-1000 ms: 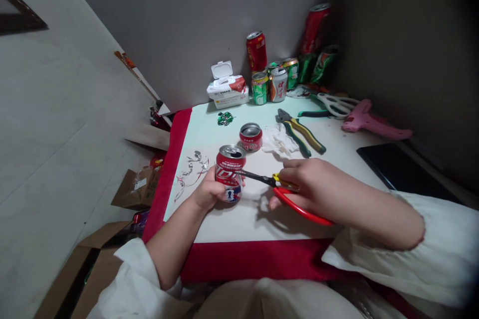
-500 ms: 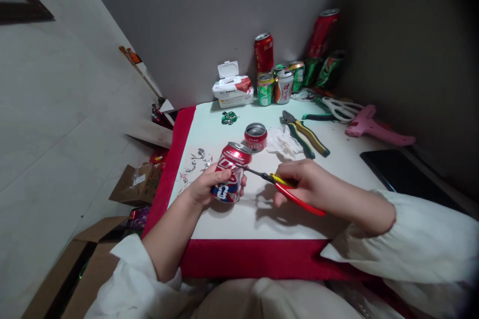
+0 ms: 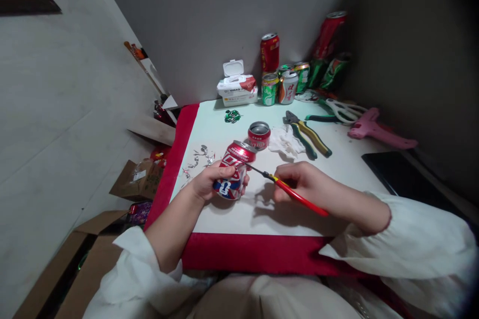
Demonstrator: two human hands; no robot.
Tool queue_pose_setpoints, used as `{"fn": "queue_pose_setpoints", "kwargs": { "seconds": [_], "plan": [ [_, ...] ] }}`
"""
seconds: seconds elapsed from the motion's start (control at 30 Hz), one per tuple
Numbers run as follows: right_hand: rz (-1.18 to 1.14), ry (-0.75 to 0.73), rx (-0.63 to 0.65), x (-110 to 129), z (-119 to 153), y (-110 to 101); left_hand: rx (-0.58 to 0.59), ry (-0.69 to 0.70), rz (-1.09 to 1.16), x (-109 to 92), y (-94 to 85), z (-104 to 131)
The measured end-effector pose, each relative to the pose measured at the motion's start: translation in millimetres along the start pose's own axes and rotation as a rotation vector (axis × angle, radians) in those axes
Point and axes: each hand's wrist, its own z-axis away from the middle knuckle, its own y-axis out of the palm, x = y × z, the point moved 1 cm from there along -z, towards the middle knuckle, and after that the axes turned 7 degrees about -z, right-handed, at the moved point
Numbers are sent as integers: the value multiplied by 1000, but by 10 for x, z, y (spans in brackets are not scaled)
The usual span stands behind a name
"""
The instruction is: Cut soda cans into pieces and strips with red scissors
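Note:
My left hand (image 3: 211, 181) is wrapped round a red, white and blue can (image 3: 236, 187), which leans slightly to the right above the white table top. In my right hand (image 3: 299, 183) are scissors (image 3: 295, 195) with red and yellow handles; their dark blades point left and touch the can's upper side. Just behind the can stands a short, cut red can piece (image 3: 259, 135) with its open end up. Crumpled white tissue (image 3: 286, 142) lies to its right. Thin silvery scraps (image 3: 195, 160) are scattered left of the can.
Pliers (image 3: 307, 134) lie behind the tissue. A pink tool (image 3: 379, 129), white-handled scissors (image 3: 344, 110) and a dark tablet (image 3: 407, 177) are at the right. Several cans and a wipes pack (image 3: 239, 90) line the back, near green scraps (image 3: 232, 116). Cardboard boxes (image 3: 136, 180) stand left of the table.
The scissors' handles have come together, and their blades have closed further at the can. The can tilts a little more to the right. The whole view has shifted slightly.

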Motion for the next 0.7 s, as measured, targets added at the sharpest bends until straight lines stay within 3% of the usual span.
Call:
{"fn": "queue_pose_setpoints", "kwargs": {
  "seconds": [0.2, 0.4, 0.7],
  "plan": [
    [156, 6, -9, -14, 50, -101, -51, 8, -78, 16, -15, -15],
    [325, -92, -119, 76, 67, -79, -114, 8, -100, -15, -37, -10],
    [19, 37, 9, -71, -30, -4, -107, -11, -99, -72, -34, 9]
  ]
}}
